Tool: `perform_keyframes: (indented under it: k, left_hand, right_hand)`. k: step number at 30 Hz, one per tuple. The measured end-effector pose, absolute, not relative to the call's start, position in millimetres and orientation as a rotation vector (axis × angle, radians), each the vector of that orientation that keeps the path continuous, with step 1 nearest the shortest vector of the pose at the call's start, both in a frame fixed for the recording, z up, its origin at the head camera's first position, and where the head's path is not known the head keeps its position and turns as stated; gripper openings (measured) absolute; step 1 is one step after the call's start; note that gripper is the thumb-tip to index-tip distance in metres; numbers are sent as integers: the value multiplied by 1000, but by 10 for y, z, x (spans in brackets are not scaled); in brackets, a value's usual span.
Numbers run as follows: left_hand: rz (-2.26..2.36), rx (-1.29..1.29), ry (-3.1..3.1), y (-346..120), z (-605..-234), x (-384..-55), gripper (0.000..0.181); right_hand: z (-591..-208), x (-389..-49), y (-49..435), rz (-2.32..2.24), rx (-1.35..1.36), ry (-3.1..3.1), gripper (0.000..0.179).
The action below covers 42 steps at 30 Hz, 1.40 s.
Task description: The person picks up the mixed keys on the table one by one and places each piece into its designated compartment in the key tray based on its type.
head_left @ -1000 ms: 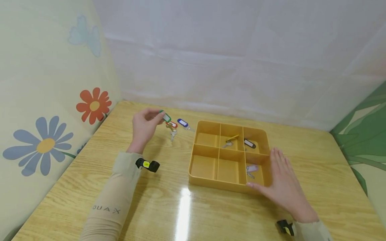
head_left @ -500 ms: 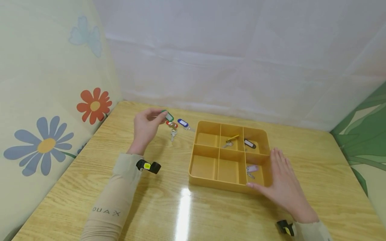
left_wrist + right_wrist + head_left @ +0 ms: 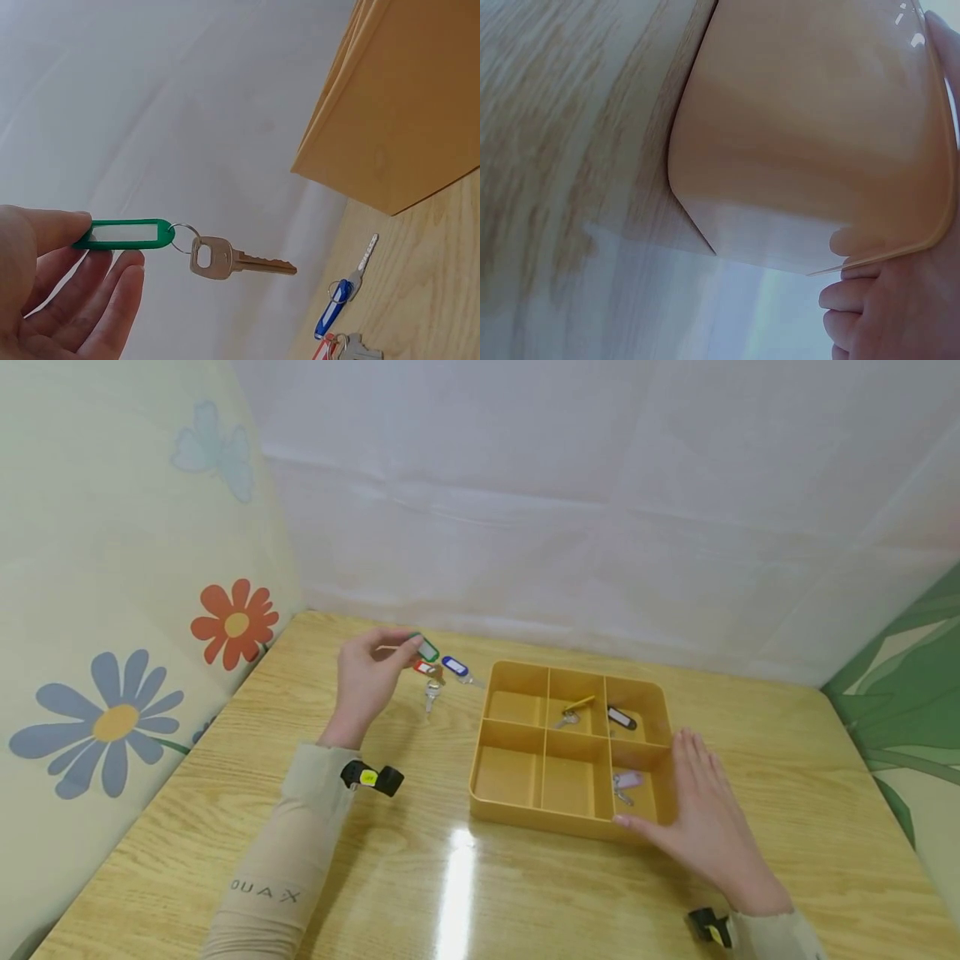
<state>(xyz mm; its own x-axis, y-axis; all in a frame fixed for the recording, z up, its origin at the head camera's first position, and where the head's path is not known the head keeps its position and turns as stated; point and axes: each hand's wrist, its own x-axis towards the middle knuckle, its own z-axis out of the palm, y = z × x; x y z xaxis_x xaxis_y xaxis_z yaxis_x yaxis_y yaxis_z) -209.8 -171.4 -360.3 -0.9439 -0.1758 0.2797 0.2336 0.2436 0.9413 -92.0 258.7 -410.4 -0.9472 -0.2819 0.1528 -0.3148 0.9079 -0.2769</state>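
Observation:
In the head view my left hand point(image 3: 366, 681) pinches a green key tag point(image 3: 427, 648) between thumb and fingers, above the table. A brass-coloured key point(image 3: 217, 259) hangs from the tag's ring in the left wrist view. Below it on the table lie a red key tag point(image 3: 424, 667) with a silver key point(image 3: 432, 691) and a blue key tag point(image 3: 454, 666) with its key. My right hand point(image 3: 712, 827) rests against the right front corner of a yellow divided box point(image 3: 540, 823), fingers straight along the side, thumb at the front rim. In the right wrist view the box wall point(image 3: 802, 135) hides part of the hand.
The box's back middle compartment holds a yellow key tag point(image 3: 578, 703), the back right one a black key tag point(image 3: 621, 717), the front right one a purple key tag point(image 3: 627, 779). A white cloth point(image 3: 480, 527) hangs behind the wooden table point(image 3: 420, 877).
My left hand has moved slightly right, carrying the green key tag and its key toward the blue key tag and the box. My right hand and the box have stayed put.

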Motion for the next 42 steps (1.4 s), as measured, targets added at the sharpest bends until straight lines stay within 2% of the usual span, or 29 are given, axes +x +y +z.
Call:
perform_keyframes:
  k: [10, 21, 30, 42]
  left_hand:
    - [-1717, -120, -2189, -1664, -3553, -2057, 23]
    - [-1705, -159, -2212, -1505, -3226, -1817, 19]
    - [-1740, -224, -2139, -1533, -3428, -1967, 19]
    - [-1814, -319, -2064, -1452, -3422, -1940, 15]
  right_hand:
    - [-4114, -924, 2580, 463, 464, -2956, 128]
    - [-4102, -921, 2582, 469, 459, -2959, 128]
    - [-4108, -921, 2581, 470, 451, -2982, 128]
    - [-4126, -927, 2589, 465, 462, -2967, 129]
